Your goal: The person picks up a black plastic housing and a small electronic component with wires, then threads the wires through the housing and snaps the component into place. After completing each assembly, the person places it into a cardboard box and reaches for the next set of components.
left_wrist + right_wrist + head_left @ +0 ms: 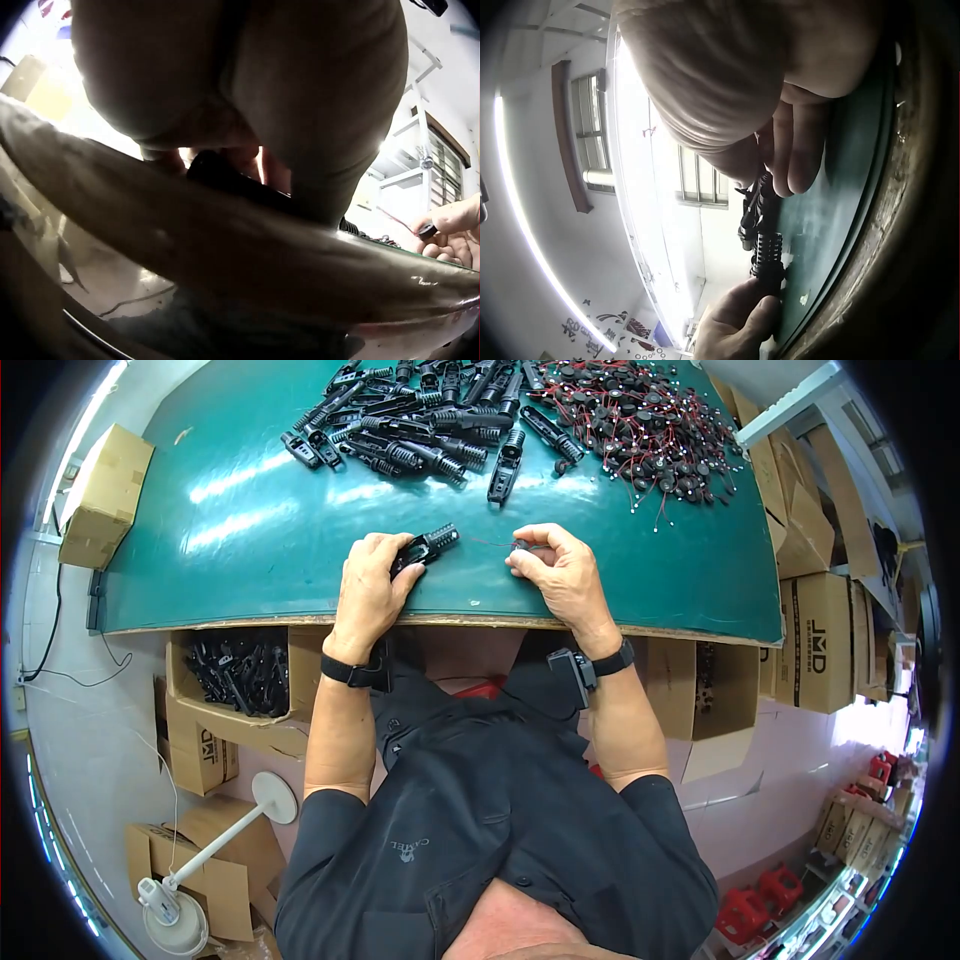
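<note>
My left hand grips a black plastic housing with a ribbed, spring-like end, close over the near part of the green table. That end points away from the palm, toward my other hand. My right hand pinches a small round black disc with thin wires between thumb and fingers. A thin red wire reaches from the disc toward the housing. In the left wrist view the disc shows at the fingertips. The right wrist view shows the ribbed end of the housing beyond my right fingers.
A pile of similar black housings lies at the table's far middle. Beside it is a heap of wired black discs. An open carton of black parts sits below the front edge at left, another carton at right.
</note>
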A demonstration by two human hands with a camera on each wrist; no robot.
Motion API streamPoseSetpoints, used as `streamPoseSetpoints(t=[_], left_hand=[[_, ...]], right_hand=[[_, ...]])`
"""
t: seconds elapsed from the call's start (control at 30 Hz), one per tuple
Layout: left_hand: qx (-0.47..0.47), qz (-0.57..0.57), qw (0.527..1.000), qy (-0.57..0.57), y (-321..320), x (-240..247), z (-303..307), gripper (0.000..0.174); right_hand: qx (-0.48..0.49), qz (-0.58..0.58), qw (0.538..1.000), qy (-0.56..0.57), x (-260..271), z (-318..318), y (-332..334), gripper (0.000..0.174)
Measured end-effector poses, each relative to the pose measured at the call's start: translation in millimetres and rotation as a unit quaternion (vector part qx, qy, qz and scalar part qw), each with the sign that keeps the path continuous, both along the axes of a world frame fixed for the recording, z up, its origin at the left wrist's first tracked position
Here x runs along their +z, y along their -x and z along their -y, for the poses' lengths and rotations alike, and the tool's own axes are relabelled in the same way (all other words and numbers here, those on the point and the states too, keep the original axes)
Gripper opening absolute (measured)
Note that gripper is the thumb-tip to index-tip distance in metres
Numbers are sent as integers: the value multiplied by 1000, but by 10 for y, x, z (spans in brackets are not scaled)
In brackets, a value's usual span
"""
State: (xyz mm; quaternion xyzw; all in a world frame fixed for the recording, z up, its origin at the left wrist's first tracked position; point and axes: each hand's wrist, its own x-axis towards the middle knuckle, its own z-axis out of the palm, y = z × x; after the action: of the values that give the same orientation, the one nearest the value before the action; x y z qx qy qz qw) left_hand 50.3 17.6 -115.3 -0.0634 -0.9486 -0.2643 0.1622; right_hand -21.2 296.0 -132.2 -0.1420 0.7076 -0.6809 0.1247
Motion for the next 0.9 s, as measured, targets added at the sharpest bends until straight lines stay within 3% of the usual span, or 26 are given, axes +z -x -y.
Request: streamPoseSetpoints(t=[0.2,0.37,0.9], left_hand=[[-1,-7,999,-47,-76,-12,-2,43],[-10,5,990,-143,-182,-67,22,42],[-21,-22,970,-241,-334,-348,33,46]], right_hand=[[-21,31,997,74,-44,-3,-16,26],[-34,-63,996,46,-88,-6,-77,28],[-19,-309,950,38,355,32,-192,30]])
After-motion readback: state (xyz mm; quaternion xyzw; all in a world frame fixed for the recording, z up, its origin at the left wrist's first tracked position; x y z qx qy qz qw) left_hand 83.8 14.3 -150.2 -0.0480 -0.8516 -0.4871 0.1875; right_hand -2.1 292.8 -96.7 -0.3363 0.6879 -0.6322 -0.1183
